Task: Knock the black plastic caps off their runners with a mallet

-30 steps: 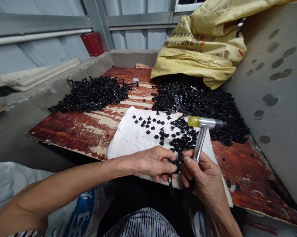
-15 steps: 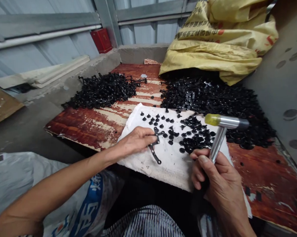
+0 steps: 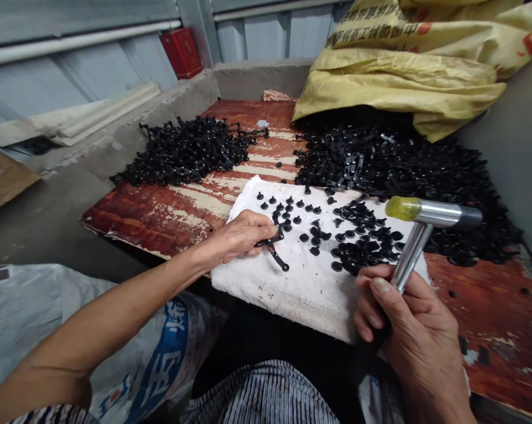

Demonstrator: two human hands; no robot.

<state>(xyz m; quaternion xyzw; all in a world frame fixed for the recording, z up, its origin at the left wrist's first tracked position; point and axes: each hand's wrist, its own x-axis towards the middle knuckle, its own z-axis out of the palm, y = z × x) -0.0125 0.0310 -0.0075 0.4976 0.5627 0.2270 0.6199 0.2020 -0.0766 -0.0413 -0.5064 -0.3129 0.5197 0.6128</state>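
My left hand (image 3: pixel 241 237) rests at the middle of a white cloth (image 3: pixel 292 288), its fingers pinching a black plastic runner strip (image 3: pixel 274 252) whose end lies on the cloth. My right hand (image 3: pixel 409 321) grips the metal handle of a small hammer (image 3: pixel 431 215) with a yellow tip and a dark end, its head held up above the cloth. Scattered on the cloth are several small black round studs (image 3: pixel 319 232), thickest near the hammer. Nothing else touches my right hand.
Black runners lie heaped (image 3: pixel 188 152) on a worn red-painted board (image 3: pixel 159 218), with a larger heap (image 3: pixel 402 171) beside it. A yellow woven sack (image 3: pixel 402 73) stands behind. A grey wall (image 3: pixel 513 141) bounds the right; a concrete ledge (image 3: pixel 155 118) runs along the left.
Since a second ago my left hand has moved left, away from my right, taking the strip with it. The view has shifted, and the hammer sits further right.
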